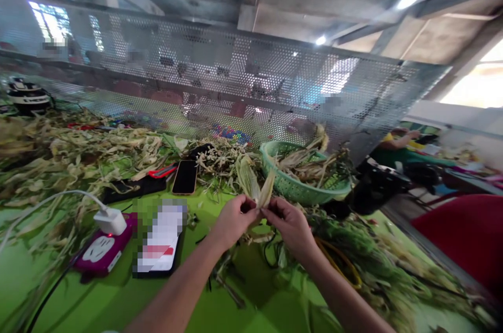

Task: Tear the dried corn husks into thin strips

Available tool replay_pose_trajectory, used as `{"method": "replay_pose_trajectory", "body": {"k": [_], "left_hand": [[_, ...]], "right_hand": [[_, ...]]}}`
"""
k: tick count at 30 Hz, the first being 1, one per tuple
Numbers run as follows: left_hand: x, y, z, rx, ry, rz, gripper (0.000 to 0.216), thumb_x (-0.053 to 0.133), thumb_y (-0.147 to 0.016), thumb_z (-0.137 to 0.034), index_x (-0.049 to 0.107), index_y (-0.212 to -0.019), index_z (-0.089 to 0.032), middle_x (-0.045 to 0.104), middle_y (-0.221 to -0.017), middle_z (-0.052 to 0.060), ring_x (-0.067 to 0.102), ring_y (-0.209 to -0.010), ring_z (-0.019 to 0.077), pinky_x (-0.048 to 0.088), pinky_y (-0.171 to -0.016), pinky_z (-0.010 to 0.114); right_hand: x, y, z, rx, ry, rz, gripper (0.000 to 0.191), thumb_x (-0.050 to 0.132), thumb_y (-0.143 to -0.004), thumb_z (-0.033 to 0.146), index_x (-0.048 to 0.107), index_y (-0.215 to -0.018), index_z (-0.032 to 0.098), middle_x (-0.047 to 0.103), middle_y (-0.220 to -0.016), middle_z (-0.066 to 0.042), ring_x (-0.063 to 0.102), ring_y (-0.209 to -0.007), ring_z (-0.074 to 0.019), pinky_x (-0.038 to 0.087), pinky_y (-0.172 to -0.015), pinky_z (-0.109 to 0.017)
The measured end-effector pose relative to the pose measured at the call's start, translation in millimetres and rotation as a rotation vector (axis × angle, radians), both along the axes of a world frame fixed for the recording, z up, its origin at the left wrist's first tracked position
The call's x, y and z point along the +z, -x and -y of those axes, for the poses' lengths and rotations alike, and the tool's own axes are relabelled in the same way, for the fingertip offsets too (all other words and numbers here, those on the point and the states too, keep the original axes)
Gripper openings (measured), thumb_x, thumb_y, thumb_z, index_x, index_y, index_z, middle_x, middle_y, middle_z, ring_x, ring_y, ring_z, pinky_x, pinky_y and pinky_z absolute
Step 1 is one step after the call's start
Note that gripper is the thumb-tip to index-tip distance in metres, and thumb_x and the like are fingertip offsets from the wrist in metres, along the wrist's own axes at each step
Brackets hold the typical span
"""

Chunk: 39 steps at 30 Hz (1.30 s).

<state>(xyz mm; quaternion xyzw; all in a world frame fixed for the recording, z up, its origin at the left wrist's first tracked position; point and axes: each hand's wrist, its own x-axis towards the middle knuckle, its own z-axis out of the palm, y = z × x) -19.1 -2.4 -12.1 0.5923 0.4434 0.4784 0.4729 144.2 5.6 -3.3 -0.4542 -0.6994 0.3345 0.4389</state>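
Pale, dried corn husk leaves (248, 178) stick up in a V from between my two hands, over the green table (251, 291). My left hand (238, 217) pinches their lower end from the left. From the right, my right hand (288, 220) grips the same end with its fingertips. Exactly where the fingers meet is partly hidden. Just behind my hands stands a light green plastic basket (306, 196) with dry husks and stalks in it. Small pale dried pieces (220, 157) are heaped to the left of the basket.
A lit phone (161, 241), a dark phone (184, 178), red-handled scissors (162, 171) and a purple power strip (104, 249) with a white charger lie at left. Husk piles (90, 149) spread behind. A perforated metal screen (196, 76) bounds the back; a red chair (467, 238) is right.
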Motion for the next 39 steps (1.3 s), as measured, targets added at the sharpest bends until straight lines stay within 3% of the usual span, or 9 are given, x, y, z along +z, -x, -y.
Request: {"method": "replay_pose_trajectory", "body": {"k": [11,16,23,30,35,39], "left_hand": [[-1.0,1,-2,0.066,-0.033,0.116,0.016,0.064,-0.071,-0.027,0.053,-0.075,-0.017,0.051,-0.070,-0.003,0.047,-0.068,0.0120,0.038,-0.065,0.024],[-2.3,0,-3,-0.003,-0.059,0.188,0.014,0.062,-0.072,-0.023,0.051,-0.078,-0.018,0.048,-0.066,-0.005,0.044,-0.064,0.0103,0.035,-0.062,0.022],[5.1,0,4,-0.062,-0.095,0.065,0.009,0.057,-0.072,-0.016,0.049,-0.074,-0.018,0.045,-0.064,-0.006,0.041,-0.062,0.0099,0.033,-0.059,0.022],[5.7,-3,6,-0.080,-0.032,0.173,0.018,0.059,-0.078,-0.033,0.054,-0.080,-0.016,0.052,-0.074,-0.002,0.047,-0.068,0.0112,0.037,-0.064,0.023],[5.8,-4,5,-0.037,-0.075,0.184,0.016,0.063,-0.073,-0.028,0.052,-0.076,-0.017,0.050,-0.067,-0.004,0.044,-0.063,0.0103,0.035,-0.060,0.021],[4.5,-5,6,-0.020,-0.135,0.129,0.012,0.061,-0.074,-0.024,0.050,-0.073,-0.017,0.049,-0.065,-0.004,0.044,-0.062,0.0104,0.035,-0.059,0.022]], "right_hand": [[5.7,9,6,0.025,0.071,-0.118,0.025,0.066,-0.076,0.042,0.061,-0.073,0.018,0.057,-0.067,0.001,0.050,-0.062,-0.0142,0.042,-0.055,-0.025],[7.1,10,6,0.059,0.074,-0.180,0.024,0.069,-0.074,0.041,0.063,-0.078,0.018,0.060,-0.070,0.000,0.052,-0.065,-0.0145,0.043,-0.060,-0.025],[8.6,9,3,-0.017,0.046,-0.275,0.022,0.069,-0.074,0.039,0.064,-0.079,0.018,0.060,-0.071,0.000,0.052,-0.067,-0.0155,0.043,-0.063,-0.026],[7.5,12,7,0.040,0.087,-0.353,0.020,0.069,-0.075,0.038,0.062,-0.080,0.020,0.060,-0.073,0.001,0.054,-0.073,-0.0168,0.045,-0.069,-0.028],[5.2,15,10,0.058,0.076,-0.338,0.024,0.072,-0.072,0.040,0.060,-0.077,0.019,0.061,-0.075,0.000,0.056,-0.076,-0.0176,0.046,-0.072,-0.029],[7.8,19,13,0.047,0.079,-0.384,0.024,0.072,-0.072,0.038,0.064,-0.087,0.020,0.065,-0.082,-0.002,0.057,-0.080,-0.0191,0.046,-0.075,-0.031]]}}
